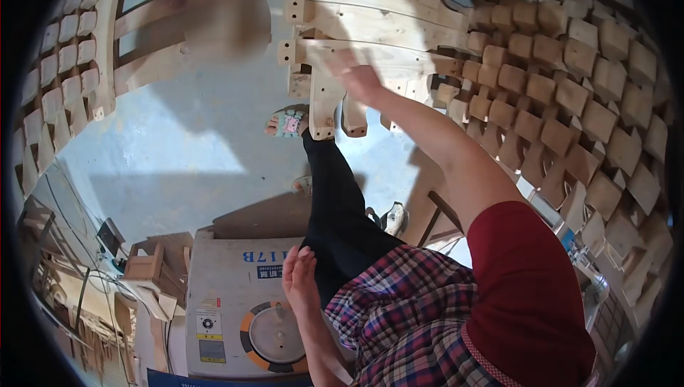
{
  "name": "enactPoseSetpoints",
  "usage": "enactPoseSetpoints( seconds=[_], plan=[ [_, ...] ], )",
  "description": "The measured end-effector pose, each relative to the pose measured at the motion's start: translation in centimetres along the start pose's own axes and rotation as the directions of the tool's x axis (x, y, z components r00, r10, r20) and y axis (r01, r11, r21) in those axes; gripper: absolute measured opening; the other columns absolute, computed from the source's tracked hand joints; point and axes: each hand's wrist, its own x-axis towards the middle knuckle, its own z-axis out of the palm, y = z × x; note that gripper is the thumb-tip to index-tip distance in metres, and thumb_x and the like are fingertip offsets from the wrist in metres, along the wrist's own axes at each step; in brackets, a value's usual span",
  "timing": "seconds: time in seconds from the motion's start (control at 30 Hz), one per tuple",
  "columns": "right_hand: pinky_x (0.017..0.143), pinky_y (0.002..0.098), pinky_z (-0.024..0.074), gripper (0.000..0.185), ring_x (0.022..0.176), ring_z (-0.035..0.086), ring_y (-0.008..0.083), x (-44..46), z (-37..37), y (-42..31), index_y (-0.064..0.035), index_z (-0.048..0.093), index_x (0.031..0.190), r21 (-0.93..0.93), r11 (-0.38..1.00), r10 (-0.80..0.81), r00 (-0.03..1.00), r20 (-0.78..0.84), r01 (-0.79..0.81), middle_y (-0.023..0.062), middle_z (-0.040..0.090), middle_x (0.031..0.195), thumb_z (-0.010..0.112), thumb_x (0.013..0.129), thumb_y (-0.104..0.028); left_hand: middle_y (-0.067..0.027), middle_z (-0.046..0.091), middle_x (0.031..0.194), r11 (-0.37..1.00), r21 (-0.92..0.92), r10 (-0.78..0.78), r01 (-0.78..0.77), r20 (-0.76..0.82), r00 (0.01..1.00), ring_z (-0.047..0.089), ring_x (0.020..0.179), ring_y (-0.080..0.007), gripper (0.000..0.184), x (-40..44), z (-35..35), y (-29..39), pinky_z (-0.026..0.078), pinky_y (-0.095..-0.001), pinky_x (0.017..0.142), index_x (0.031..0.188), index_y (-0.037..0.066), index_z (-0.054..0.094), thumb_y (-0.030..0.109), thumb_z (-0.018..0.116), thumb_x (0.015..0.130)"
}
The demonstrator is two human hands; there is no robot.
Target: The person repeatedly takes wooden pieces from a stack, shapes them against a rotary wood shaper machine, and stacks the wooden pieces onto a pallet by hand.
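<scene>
My right hand [362,82] reaches out over a pale wooden plank [399,57] near the top of the stack. Its fingers are blurred by motion but look stretched out over the wood; contact is hard to judge. Beneath and around it lie more planks [377,22] with rounded ends and small dark holes. My left hand [302,281] hangs in front of my lap, fingers loosely bent and holding nothing. Close below it is a grey box-shaped machine [235,266] with a round dial-like disc [276,333] ringed in orange and black.
Rows of stacked wooden pieces [548,66] rise along the right. A slatted wooden stack [107,38] stands at the left. A blurred brown round shape [228,13] shows at the top. My leg [335,194] crosses the blue-grey floor [178,145]. Cables and a wooden box [146,266] sit lower left.
</scene>
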Motion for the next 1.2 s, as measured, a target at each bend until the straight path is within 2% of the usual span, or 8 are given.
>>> enactPoseSetpoints(
  seconds=[0.03, 0.1, 0.2, 0.3, 0.67, 0.8, 1.07, 1.2],
  plan=[
    [0.105, 0.0512, 0.0205, 0.05, 0.12, 0.041, 0.0306, 3.1, 3.7, -0.3, -0.021, 0.033, 0.136, 0.351, 0.934, 0.042, 0.996, 0.072, -0.065, 0.0106, 0.043, 0.132, 0.045, 0.087, -0.02, -0.0126, 0.06, 0.11, 1.0, -0.003, -0.005, 0.005, 0.022, 1.0, 0.059, 0.098, -0.0198, 0.032, -0.7, 0.8, 0.2, 0.041, -0.0285, 0.089, 0.12, 0.001, 0.049, 0.012, 0.051, 0.09],
    [0.104, 0.05, 0.0219, 0.052, 0.12, 0.041, 0.0307, 5.7, 3.9, -5.4, -0.0179, 0.036, 0.133, -0.766, 0.469, -0.708, 0.706, -0.027, 0.44, 0.0108, 0.042, 0.133, 0.051, 0.083, -0.022, -0.013, 0.061, 0.109, 1.0, -0.004, -0.01, 0.01, 0.06, 0.998, 0.059, 0.097, -0.0198, 0.031, -2.0, 2.5, 0.6, 0.042, -0.0283, 0.089, 0.12, 0.001, 0.05, 0.012, 0.051, 0.09],
    [0.101, 0.0499, 0.0244, 0.047, 0.113, 0.043, 0.0288, 14.3, 8.2, -7.8, -0.0163, 0.041, 0.124, -0.942, 0.302, -0.024, 0.989, 0.144, 0.145, 0.0067, 0.039, 0.131, 0.056, 0.079, -0.02, -0.0132, 0.061, 0.107, 1.0, -0.006, 0.004, -0.003, 0.057, 0.998, 0.059, 0.095, -0.0195, 0.031, -2.9, 2.7, 1.7, 0.043, -0.0279, 0.088, 0.119, 0.0, 0.05, 0.011, 0.051, 0.09],
    [0.099, 0.0517, 0.0249, 0.04, 0.108, 0.044, 0.0274, 9.6, 1.5, -6.2, -0.0168, 0.044, 0.117, -0.901, 0.324, -0.52, 0.85, 0.085, 0.288, 0.0043, 0.042, 0.123, 0.055, 0.079, -0.019, -0.0133, 0.062, 0.104, 0.998, -0.058, 0.029, -0.031, -0.024, 0.999, 0.059, 0.092, -0.0183, 0.031, -4.1, 1.7, 1.9, 0.044, -0.027, 0.086, 0.118, -0.001, 0.051, 0.01, 0.052, 0.089],
    [0.104, 0.0554, 0.0183, 0.054, 0.128, 0.029, 0.034, -1.0, -3.6, -11.8, -0.0182, 0.041, 0.131, -0.783, 0.484, -0.255, 0.919, 0.302, 0.391, 0.0103, 0.032, 0.141, 0.053, 0.079, -0.021, -0.0134, 0.063, 0.101, 0.969, -0.224, 0.102, -0.101, -0.009, 0.995, 0.059, 0.089, -0.0181, 0.028, -9.6, -0.9, 5.5, 0.044, -0.0252, 0.082, 0.115, -0.002, 0.052, 0.007, 0.052, 0.089],
    [0.096, 0.061, 0.0253, 0.042, 0.121, 0.036, 0.0401, -6.3, -4.0, -8.3, -0.0116, 0.051, 0.119, -0.327, 0.671, -0.661, 0.737, 0.143, 0.665, 0.0174, 0.04, 0.134, 0.05, 0.079, -0.025, -0.0134, 0.063, 0.101, 0.944, -0.247, 0.26, -0.218, 0.155, 0.953, 0.058, 0.084, -0.015, 0.026, -15.4, 1.1, 8.6, 0.044, -0.0223, 0.078, 0.114, -0.003, 0.053, 0.006, 0.051, 0.09],
    [0.072, 0.0469, 0.0465, 0.035, 0.091, 0.058, 0.0337, -15.5, -14.4, -30.0, -0.0165, 0.061, 0.106, -0.627, 0.539, -0.269, 0.82, 0.504, 0.562, 0.0097, 0.061, 0.106, 0.051, 0.074, -0.024, -0.0133, 0.064, 0.101, 0.874, -0.369, 0.417, -0.315, 0.24, 0.877, 0.058, 0.087, -0.0175, 0.028, -26.2, -0.6, 14.7, 0.044, -0.0232, 0.079, 0.117, -0.002, 0.051, 0.007, 0.049, 0.091],
    [0.074, 0.0452, 0.0468, 0.039, 0.092, 0.057, 0.0345, -16.5, -19.2, -39.4, -0.0127, 0.06, 0.109, -0.5, 0.515, -0.561, 0.715, 0.417, 0.696, 0.0118, 0.061, 0.108, 0.054, 0.073, -0.027, -0.0139, 0.063, 0.102, 0.861, -0.389, 0.437, -0.327, 0.238, 0.867, 0.059, 0.089, -0.0178, 0.028, -28.3, -1.2, 16.7, 0.045, -0.0234, 0.08, 0.117, -0.003, 0.051, 0.008, 0.049, 0.091]
  ],
)
